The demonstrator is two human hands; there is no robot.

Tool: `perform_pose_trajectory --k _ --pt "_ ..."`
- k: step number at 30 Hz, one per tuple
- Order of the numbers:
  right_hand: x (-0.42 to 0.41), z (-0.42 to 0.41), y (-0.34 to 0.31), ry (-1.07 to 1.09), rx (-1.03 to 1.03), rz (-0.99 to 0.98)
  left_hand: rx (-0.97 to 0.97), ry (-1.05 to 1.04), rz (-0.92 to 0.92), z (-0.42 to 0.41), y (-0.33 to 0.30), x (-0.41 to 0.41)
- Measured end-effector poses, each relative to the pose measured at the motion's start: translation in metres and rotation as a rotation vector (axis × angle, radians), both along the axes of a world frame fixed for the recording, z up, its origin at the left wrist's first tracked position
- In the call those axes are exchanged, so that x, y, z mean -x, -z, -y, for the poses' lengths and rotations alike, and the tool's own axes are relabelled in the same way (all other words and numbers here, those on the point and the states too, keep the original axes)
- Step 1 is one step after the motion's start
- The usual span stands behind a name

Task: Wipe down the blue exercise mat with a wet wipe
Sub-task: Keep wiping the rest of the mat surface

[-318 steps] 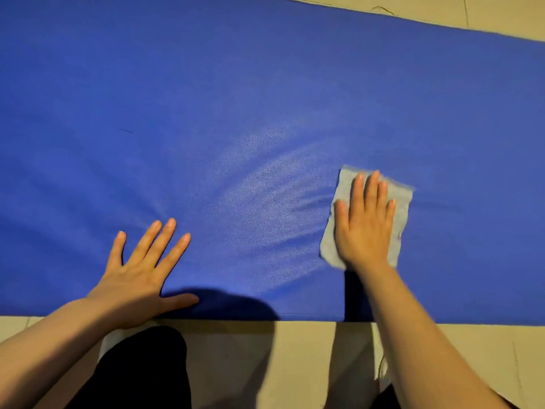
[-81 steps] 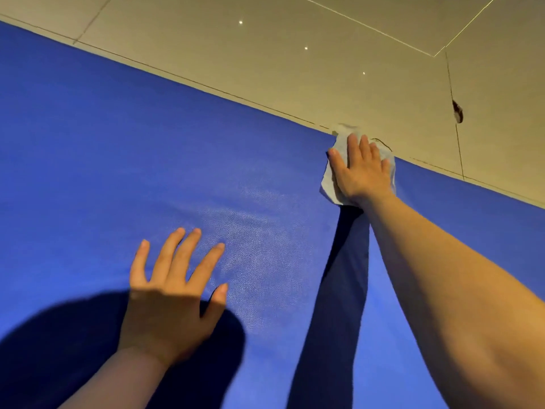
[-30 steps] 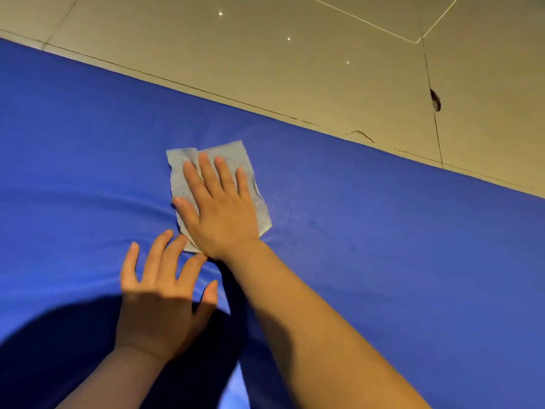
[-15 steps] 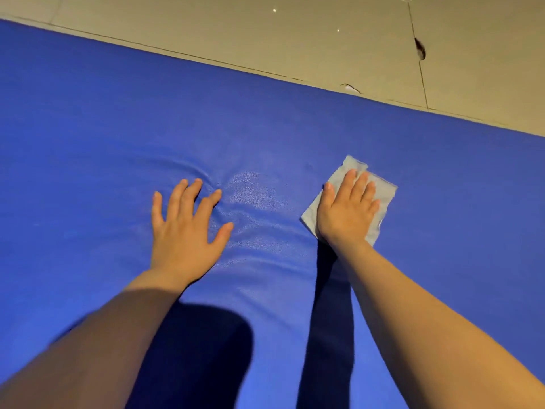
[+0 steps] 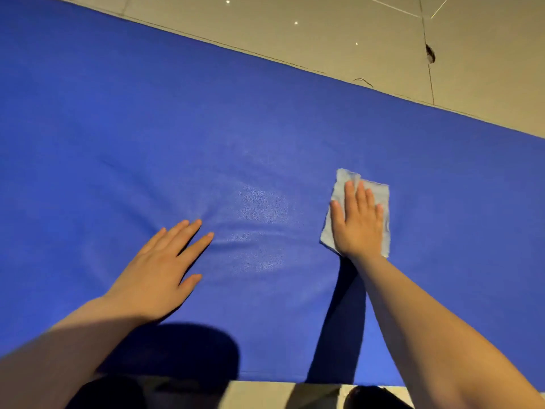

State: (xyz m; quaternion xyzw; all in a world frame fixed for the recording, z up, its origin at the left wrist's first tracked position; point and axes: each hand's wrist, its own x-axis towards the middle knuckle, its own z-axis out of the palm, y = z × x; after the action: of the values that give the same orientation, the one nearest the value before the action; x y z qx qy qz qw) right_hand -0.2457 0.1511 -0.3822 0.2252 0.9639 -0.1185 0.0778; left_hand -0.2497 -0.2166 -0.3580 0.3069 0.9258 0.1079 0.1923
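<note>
Bare mat (image 5: 147, 128) around both hands

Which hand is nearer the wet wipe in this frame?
Right. The right hand lies flat on the wet wipe, pressing it to the mat; the left hand rests on bare mat, off to the wipe's left.

The beige tiled floor (image 5: 368, 33) carries everything here. It shows along the top and upper right of the frame, and again as a thin strip at the bottom edge. Thin grout lines cross it at the upper right, one with a small dark chip (image 5: 430, 56). Flat on the floor lies the blue exercise mat (image 5: 147, 128), filling most of the frame from the left edge to the right, its far edge slanting down toward the right. My dark-clothed knees (image 5: 109, 394) rest on the floor strip at the bottom, just beside the mat's near edge.
</note>
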Motion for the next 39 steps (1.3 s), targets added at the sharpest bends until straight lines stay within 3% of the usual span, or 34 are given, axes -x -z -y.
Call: perform_pose_trajectory --k 3,7,10,13,16,23,29,33,35,39 --pt "-0.028 -0.006 -0.002 0.169 -0.038 0.025 0.005 -0.024 0.061 0.009 -0.006 -0.017" --pt "-0.017 0.064 0.003 0.320 -0.034 0.062 0.094 0.090 0.095 0.026 -0.013 -0.047" --pt "-0.027 0.154 0.012 0.020 -0.098 -0.030 0.123 0.126 0.047 0.038 -0.012 -0.060" --pt "-0.062 0.224 0.005 -0.322 0.007 -0.089 0.181 0.158 0.011 0.050 -0.015 -0.071" --pt "-0.086 0.211 0.000 -0.476 0.095 -0.060 0.215 0.159 -0.005 0.059 -0.014 -0.089" --pt "-0.148 0.063 -0.004 0.046 -0.075 0.015 0.248 0.145 0.122 0.064 -0.027 -0.110" --pt "-0.145 0.126 0.010 0.302 -0.092 -0.035 0.391 0.111 0.204 0.054 -0.032 -0.115" --pt "-0.152 0.228 0.015 0.044 -0.103 -0.151 0.447 0.092 0.180 0.049 -0.036 -0.118" --pt "-0.166 0.260 0.010 -0.129 -0.047 -0.117 0.421 0.067 0.166 0.051 -0.032 -0.121" --pt "-0.176 0.216 0.011 -0.464 -0.038 -0.058 0.256 0.054 0.055 0.053 -0.031 -0.126"
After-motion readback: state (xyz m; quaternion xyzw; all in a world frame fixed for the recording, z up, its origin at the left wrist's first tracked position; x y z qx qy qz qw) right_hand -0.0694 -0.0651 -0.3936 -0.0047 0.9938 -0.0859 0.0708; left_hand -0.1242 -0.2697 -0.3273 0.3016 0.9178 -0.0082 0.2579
